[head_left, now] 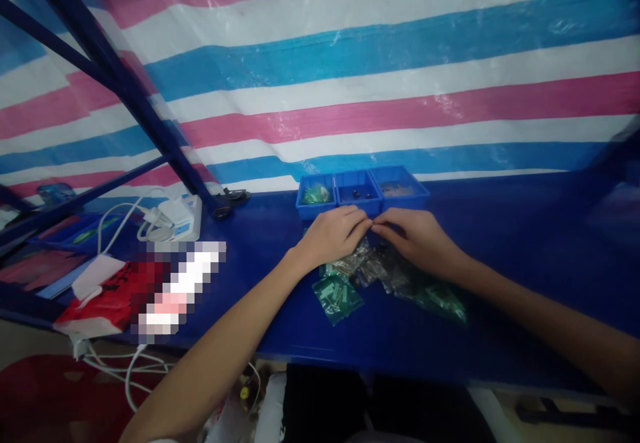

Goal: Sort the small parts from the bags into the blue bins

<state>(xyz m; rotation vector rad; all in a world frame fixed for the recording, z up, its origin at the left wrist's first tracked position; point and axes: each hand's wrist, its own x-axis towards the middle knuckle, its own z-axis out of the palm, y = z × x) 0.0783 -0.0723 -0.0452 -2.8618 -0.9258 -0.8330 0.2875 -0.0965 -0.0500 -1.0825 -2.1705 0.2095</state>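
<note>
Both forearms reach forward over the dark blue table (500,229). Just before the hands, several small clear plastic bags with green parts (337,296) lie in a loose pile, some possibly untouched. Above this pile, the left hand (333,233) and right hand (417,236) meet, fingertips pinched together on something too small to identify. Behind the pile stand three small blue plastic trays (363,189); each holds only a few pieces, so the sorting looks early.
</note>
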